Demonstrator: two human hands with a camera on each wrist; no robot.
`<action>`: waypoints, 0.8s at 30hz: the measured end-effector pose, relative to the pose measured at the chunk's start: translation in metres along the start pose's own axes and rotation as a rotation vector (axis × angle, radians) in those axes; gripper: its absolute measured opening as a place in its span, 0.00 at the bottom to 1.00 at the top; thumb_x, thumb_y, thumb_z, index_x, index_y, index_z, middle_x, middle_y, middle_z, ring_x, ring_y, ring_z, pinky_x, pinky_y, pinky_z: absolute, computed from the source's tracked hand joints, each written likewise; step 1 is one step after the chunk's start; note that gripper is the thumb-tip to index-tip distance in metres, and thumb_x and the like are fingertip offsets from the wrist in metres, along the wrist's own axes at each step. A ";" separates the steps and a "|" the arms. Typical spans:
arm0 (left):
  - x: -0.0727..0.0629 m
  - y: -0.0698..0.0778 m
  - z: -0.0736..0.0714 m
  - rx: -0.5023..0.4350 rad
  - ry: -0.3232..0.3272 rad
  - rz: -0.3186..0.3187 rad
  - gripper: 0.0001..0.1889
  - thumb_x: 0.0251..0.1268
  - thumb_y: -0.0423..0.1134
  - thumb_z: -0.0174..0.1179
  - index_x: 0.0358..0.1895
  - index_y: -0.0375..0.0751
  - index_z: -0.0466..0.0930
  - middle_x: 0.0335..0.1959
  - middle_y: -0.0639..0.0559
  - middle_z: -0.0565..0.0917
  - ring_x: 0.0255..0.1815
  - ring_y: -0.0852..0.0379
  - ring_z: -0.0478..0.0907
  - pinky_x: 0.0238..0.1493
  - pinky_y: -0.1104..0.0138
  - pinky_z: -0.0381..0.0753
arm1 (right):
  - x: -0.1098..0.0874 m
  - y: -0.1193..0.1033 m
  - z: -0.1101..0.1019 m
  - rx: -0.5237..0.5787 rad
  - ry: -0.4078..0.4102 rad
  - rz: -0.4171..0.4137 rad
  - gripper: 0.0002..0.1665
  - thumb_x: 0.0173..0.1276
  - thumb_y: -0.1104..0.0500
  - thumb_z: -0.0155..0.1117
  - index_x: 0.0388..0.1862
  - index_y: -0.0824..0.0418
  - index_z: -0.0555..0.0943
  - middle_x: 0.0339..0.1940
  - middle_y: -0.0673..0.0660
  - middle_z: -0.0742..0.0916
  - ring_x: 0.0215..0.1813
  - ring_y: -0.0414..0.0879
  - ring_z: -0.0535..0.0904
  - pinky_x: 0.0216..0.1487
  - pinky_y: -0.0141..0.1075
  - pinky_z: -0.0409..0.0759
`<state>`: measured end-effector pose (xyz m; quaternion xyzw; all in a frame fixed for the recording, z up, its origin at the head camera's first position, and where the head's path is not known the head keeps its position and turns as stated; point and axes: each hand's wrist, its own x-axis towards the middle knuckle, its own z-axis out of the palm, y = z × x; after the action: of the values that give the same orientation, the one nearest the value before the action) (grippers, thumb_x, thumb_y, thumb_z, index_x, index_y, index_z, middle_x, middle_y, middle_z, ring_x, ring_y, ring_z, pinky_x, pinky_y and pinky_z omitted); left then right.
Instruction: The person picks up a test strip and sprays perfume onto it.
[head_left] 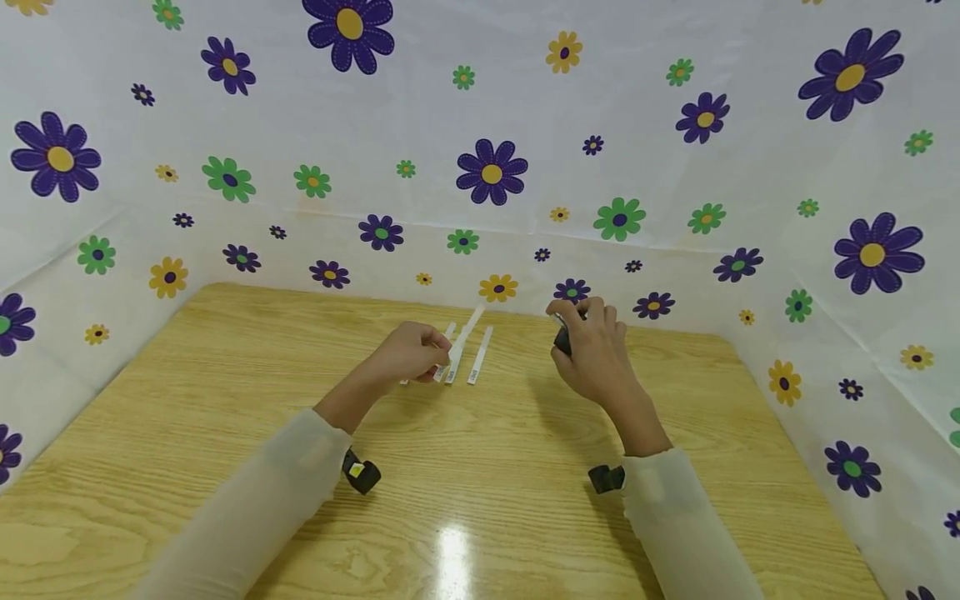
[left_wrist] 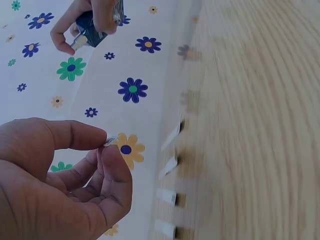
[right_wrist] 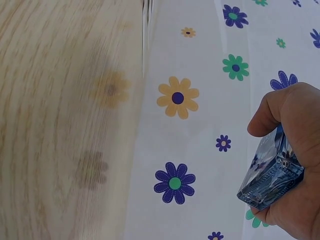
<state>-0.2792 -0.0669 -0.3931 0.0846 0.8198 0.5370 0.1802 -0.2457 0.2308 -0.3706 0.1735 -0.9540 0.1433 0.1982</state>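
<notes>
My left hand [head_left: 408,350] pinches one end of a narrow white paper strip [head_left: 468,327] between thumb and forefinger, above the table. In the left wrist view only the end of that strip [left_wrist: 110,140] shows at the fingertips. My right hand [head_left: 597,354] grips a dark glass spray bottle [head_left: 562,340], raised to the right of the strip. The left wrist view shows the bottle [left_wrist: 92,31] tilted, its pale nozzle by a fingertip. Its clear bluish glass base [right_wrist: 272,175] faces the right wrist camera. Several more white strips [head_left: 481,356] lie in a row under and beside my left hand.
The wooden table [head_left: 480,450] reaches back to a white flower-printed sheet [head_left: 420,125], which also rises along both sides. A black wrist camera [head_left: 362,473] sits at my left sleeve, and another black camera [head_left: 606,478] at my right sleeve.
</notes>
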 end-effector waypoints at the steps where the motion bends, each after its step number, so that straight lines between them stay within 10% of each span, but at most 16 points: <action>1: 0.001 0.001 0.003 -0.003 -0.003 0.000 0.14 0.71 0.32 0.59 0.55 0.31 0.80 0.36 0.44 0.80 0.28 0.55 0.74 0.39 0.61 0.85 | 0.000 0.000 0.000 0.001 -0.001 0.000 0.31 0.66 0.63 0.66 0.65 0.46 0.68 0.59 0.72 0.71 0.53 0.67 0.66 0.44 0.56 0.68; 24: -0.002 0.022 0.062 -0.122 -0.118 0.071 0.08 0.72 0.33 0.61 0.49 0.36 0.82 0.33 0.46 0.80 0.29 0.55 0.76 0.40 0.59 0.87 | 0.000 -0.001 0.002 -0.002 0.003 0.000 0.31 0.66 0.62 0.67 0.64 0.46 0.68 0.59 0.72 0.71 0.53 0.68 0.66 0.44 0.57 0.68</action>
<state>-0.2551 -0.0060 -0.3947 0.1342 0.7700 0.5859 0.2140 -0.2461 0.2288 -0.3725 0.1732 -0.9538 0.1427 0.1996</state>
